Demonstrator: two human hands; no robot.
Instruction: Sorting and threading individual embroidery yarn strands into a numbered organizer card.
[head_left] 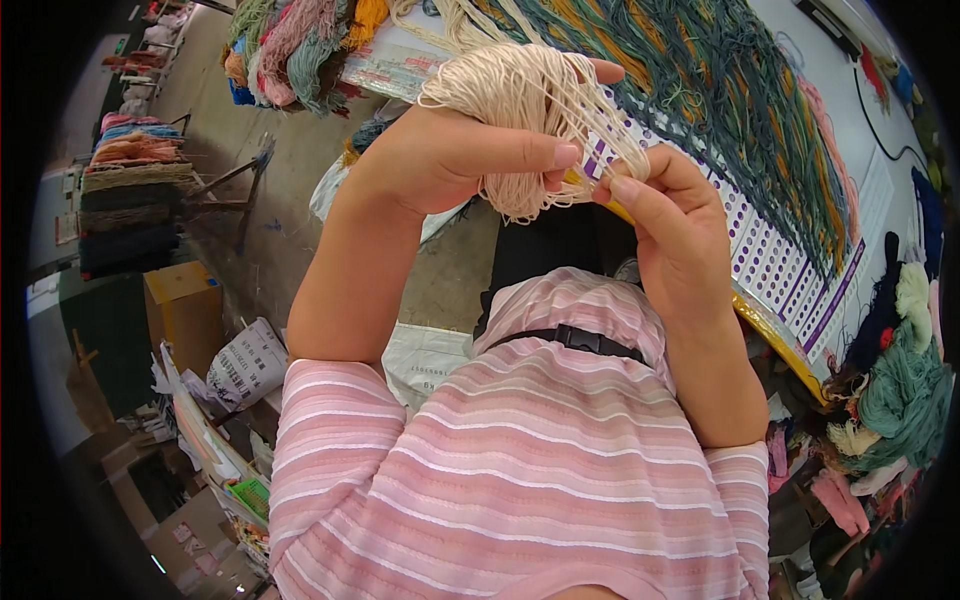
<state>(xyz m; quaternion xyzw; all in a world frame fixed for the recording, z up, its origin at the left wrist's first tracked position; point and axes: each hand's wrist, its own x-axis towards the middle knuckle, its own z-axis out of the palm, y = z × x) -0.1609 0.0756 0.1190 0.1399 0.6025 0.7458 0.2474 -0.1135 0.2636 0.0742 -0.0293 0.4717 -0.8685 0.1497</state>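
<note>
A thick hank of cream yarn [510,85] is looped over my left hand [470,150], whose thumb lies across the strands while a fingertip shows beyond them on the far side. Strands stretch from it toward the right. There my right hand [675,205] pinches the end of several strands between thumb and forefinger. Both hands are raised in front of my body, near the table's edge. Beneath and beyond them lies a white sheet printed with rows of purple dots [775,255].
Long green, blue and ochre yarn [690,80] covers the table ahead. Bundles of coloured yarn [300,50] hang at the far left. More skeins, including a teal one [905,400], pile up at the right. A rack of yarn [130,200] and a cardboard box [185,300] stand on the left.
</note>
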